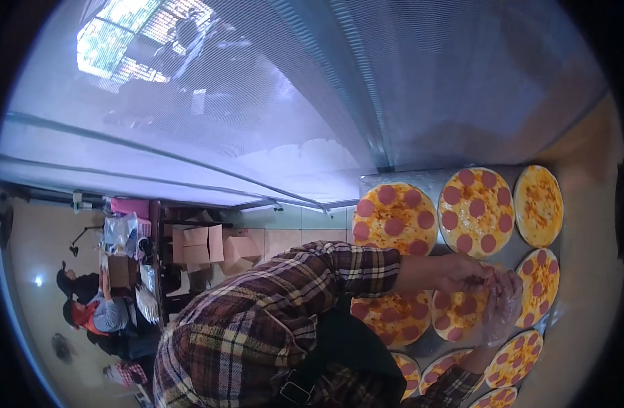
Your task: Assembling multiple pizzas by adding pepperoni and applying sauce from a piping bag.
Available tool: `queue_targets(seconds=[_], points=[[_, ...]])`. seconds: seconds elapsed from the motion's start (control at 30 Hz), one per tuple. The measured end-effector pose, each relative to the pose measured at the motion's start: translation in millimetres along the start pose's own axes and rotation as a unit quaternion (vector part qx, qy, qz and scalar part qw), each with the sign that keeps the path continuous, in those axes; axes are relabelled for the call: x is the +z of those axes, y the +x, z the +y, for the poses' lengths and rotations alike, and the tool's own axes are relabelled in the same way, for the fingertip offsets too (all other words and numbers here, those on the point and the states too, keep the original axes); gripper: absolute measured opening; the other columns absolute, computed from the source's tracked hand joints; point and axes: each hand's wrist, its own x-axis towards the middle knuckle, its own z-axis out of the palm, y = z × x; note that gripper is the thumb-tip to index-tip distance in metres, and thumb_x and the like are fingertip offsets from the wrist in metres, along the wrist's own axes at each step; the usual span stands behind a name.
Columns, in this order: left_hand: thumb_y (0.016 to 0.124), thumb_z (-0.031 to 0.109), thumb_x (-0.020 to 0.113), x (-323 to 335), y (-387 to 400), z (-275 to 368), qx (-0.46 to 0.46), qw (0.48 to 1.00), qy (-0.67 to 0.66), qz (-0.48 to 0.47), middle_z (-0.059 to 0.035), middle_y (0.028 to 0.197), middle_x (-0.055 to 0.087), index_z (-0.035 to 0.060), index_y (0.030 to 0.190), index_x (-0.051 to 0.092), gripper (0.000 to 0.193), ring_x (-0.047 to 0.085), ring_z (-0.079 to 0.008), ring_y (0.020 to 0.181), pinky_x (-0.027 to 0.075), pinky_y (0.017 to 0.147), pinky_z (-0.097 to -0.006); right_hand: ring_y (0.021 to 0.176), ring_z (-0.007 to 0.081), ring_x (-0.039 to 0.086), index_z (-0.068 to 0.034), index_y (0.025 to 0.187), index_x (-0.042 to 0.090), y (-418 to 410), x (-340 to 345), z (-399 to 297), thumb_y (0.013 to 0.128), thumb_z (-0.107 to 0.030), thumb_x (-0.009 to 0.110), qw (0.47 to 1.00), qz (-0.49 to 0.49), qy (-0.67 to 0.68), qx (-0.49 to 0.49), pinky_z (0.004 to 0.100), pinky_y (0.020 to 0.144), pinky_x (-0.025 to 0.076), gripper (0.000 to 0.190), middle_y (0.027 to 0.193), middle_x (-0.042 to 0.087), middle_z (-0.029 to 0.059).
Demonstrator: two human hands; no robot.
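My left hand (464,274), seemingly bare, is above a pizza (457,313) topped with cheese, sauce and round pink meat slices. My right hand (501,308) wears a thin clear plastic glove. The fingertips of both hands meet over this pizza and cover its upper part. A small reddish patch shows between the fingers; whether it is a slice is hidden. Beyond my left hand lie two sliced-topped pizzas (394,219) (476,213). Another pizza (539,206) bears sauce and cheese but no pink slices. To the right of my gloved hand is a further topped pizza (537,288).
The pizzas lie on a shiny covered table (434,178). More topped pizzas (514,358) are near my right sleeve (457,385). A translucent mesh curtain (271,102) hangs alongside. Open cardboard boxes (200,245) stand by a shelf, and several people (95,311) are at the far left.
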Motion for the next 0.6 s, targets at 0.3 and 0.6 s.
queue_targets(seconds=[0.3,0.6], points=[[0.080,0.010,0.054,-9,-20,15,0.054,0.996,0.000,0.066,-0.0059,0.068,0.055,0.0003,0.075,0.056,0.012,0.052,-0.0122,0.058,0.042,0.049,-0.0235,0.092,0.0286,0.049,-0.002,0.102,0.051,22,8,-9,0.077,0.000,0.049,0.997,-0.063,0.043,-0.018,0.0339,0.076,0.041,0.025,0.102,0.046,0.0162],[0.081,0.020,0.054,-14,-5,9,0.045,0.995,0.053,-0.070,-0.0002,0.069,0.053,0.0045,0.080,0.057,0.015,0.049,-0.0087,0.060,0.040,0.055,-0.0217,0.087,0.0274,0.051,0.001,0.090,0.054,13,-6,-20,0.077,-0.003,0.051,0.998,0.008,0.059,0.021,0.0350,0.079,0.039,0.014,0.096,0.051,0.0127]])
